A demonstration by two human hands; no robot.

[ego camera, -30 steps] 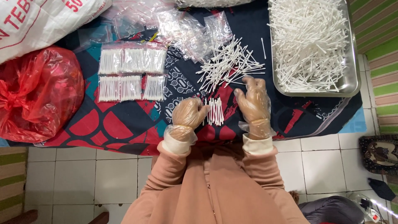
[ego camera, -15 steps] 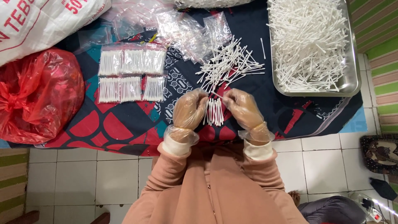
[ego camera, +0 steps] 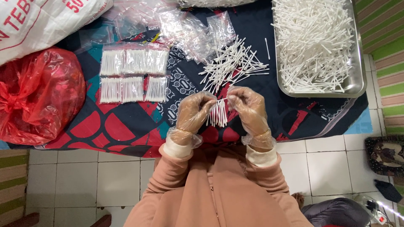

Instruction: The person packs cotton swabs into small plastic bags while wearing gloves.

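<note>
Both hands wore thin clear plastic gloves and met over a small bundle of cotton swabs [ego camera: 218, 113], which hung just above the patterned cloth [ego camera: 126, 126] near the person's chest. The left hand [ego camera: 194, 112] curled round the bundle from its side with fingers closed on it, while the right hand [ego camera: 249, 110] pinched the top ends between fingertips and thumb. Swabs like these looked very light, thin and fairly stiff along the stem but easy to bend or snap, and smooth enough to slide out of a gloved grip; a hold round the middle of the bunch, where the stems lie parallel, seemed safest, away from the soft tips. The bundle showed white, straight stems packed side by side, pointing down toward the person. Beyond the hands lay a loose heap of swabs [ego camera: 233, 65], and further to the person's right a metal tray [ego camera: 357, 86] piled with many more. Six filled clear packets [ego camera: 134, 75] sat in two rows on the left, with empty clear bags [ego camera: 189, 29] behind and a red plastic bag [ego camera: 38, 94] at the edge.
</note>
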